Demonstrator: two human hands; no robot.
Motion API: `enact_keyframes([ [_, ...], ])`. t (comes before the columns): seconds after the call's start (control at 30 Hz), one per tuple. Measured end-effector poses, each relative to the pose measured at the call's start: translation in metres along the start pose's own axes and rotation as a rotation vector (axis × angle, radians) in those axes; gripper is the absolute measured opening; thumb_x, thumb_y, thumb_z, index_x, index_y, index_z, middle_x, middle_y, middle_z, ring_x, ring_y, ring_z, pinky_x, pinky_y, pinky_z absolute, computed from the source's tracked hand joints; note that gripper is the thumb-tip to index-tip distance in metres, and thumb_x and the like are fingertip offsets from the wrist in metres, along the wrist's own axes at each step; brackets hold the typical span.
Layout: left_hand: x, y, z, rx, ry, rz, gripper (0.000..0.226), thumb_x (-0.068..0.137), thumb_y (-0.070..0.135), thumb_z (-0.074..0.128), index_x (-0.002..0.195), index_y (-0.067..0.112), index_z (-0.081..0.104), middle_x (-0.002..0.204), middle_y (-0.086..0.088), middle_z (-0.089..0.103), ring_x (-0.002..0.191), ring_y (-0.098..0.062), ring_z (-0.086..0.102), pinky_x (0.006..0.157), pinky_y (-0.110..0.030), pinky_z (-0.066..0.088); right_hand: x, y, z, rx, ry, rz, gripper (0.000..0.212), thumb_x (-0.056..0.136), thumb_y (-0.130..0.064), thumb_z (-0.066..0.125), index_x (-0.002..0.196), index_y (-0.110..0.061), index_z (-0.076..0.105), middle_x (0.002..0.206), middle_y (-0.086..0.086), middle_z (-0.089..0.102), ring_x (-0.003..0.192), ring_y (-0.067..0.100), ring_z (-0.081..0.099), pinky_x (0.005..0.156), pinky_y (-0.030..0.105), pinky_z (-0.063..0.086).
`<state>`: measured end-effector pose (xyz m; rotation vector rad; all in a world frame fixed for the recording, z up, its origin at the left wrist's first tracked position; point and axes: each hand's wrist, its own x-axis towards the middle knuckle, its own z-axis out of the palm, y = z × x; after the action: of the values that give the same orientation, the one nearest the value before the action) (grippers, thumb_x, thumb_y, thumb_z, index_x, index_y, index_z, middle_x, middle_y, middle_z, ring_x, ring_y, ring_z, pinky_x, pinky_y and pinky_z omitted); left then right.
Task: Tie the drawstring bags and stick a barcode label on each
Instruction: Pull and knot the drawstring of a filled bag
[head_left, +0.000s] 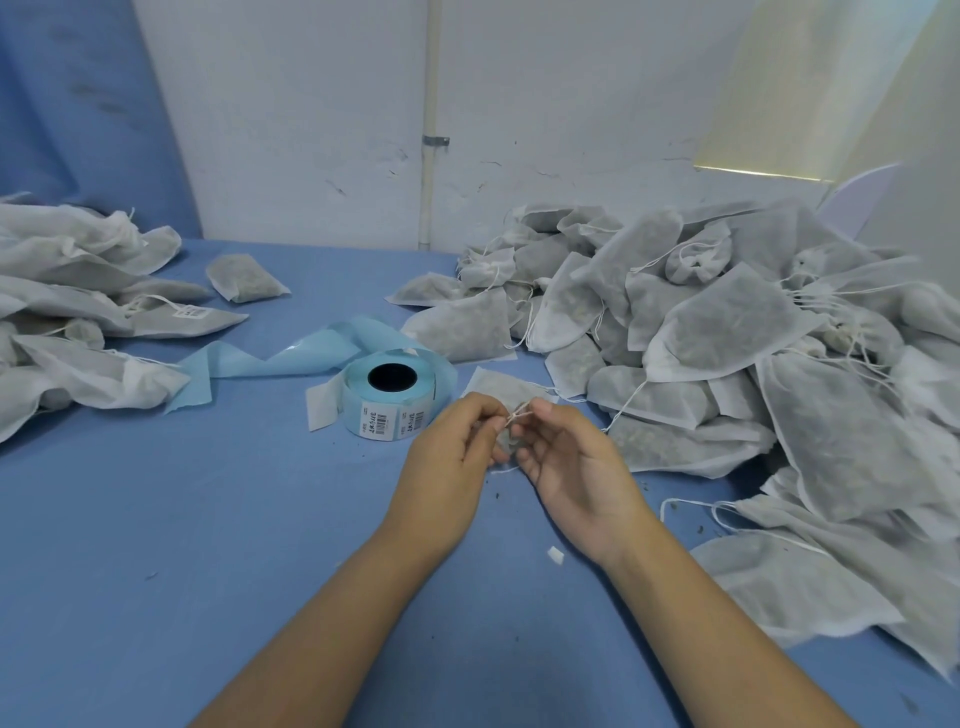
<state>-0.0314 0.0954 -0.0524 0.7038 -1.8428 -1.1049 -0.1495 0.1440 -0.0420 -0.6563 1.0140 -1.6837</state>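
2 hands meet over the blue table cover (208, 519). The left hand (457, 441) and right hand (566, 457) each have curled fingers pinching the thin white drawstring (519, 410) between fingertips, the cord stretched short between them. The small drawstring bag (493, 384) it belongs to lies on the cover, partly hidden behind the fingers, just right of the barcode label roll (387, 395). From the roll, a strip of pale blue backing paper (291, 353) trails away to the left. A large heap of filled bags (727, 332) with loose strings rises on the right. A lower pile of bags (78, 291) sits on the left, and 1 labelled bag (176, 317) at its edge shows a barcode sticker. A white paper scrap (556, 555) lies beside the right wrist.
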Motion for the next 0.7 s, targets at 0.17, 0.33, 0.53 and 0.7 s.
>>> enact_keyframes([
  [0.17, 0.0008, -0.0003, -0.0013, 0.025, 0.025, -0.027, 0.020, 0.096, 0.010, 0.052, 0.084, 0.024, 0.058, 0.076, 0.002, 0.060, 0.061, 0.000, 0.057, 0.062, -0.006, 0.041, 0.0035, 0.0020, -0.0013, 0.082, 0.049, 0.009, 0.010, 0.074, -0.021, 0.063, 0.077, -0.012, 0.061, 0.072, -0.001, 0.063, 0.069, 0.009, 0.062, 0.058, 0.016, 0.046],
  [0.33, 0.0018, -0.0022, -0.0014, 0.077, 0.031, -0.037, 0.016, 0.095, 0.010, 0.053, 0.084, 0.019, 0.059, 0.070, 0.005, 0.057, 0.057, 0.001, 0.054, 0.060, -0.006, 0.039, 0.0033, 0.0024, -0.0001, 0.108, 0.088, -0.024, 0.016, 0.092, -0.011, 0.054, 0.077, -0.011, 0.060, 0.071, -0.002, 0.062, 0.067, 0.009, 0.058, 0.054, 0.016, 0.043],
  [0.53, 0.0045, -0.0047, -0.0010, 0.120, 0.029, -0.043, 0.010, 0.095, 0.010, 0.054, 0.089, 0.011, 0.063, 0.071, 0.004, 0.057, 0.056, -0.001, 0.054, 0.059, -0.006, 0.039, 0.0023, 0.0022, 0.0028, 0.152, 0.104, -0.012, 0.019, 0.085, -0.011, 0.059, 0.066, -0.012, 0.061, 0.067, -0.001, 0.056, 0.048, 0.006, 0.041, 0.045, 0.016, 0.036],
  [0.7, 0.0045, -0.0060, -0.0020, 0.168, 0.020, -0.021, 0.010, 0.095, 0.014, 0.055, 0.089, 0.018, 0.062, 0.083, 0.006, 0.062, 0.068, 0.000, 0.054, 0.064, -0.008, 0.039, 0.0032, 0.0025, 0.0006, 0.182, 0.095, 0.002, 0.007, 0.074, -0.016, 0.064, 0.069, -0.011, 0.063, 0.067, -0.001, 0.057, 0.047, 0.005, 0.040, 0.046, 0.015, 0.038],
])
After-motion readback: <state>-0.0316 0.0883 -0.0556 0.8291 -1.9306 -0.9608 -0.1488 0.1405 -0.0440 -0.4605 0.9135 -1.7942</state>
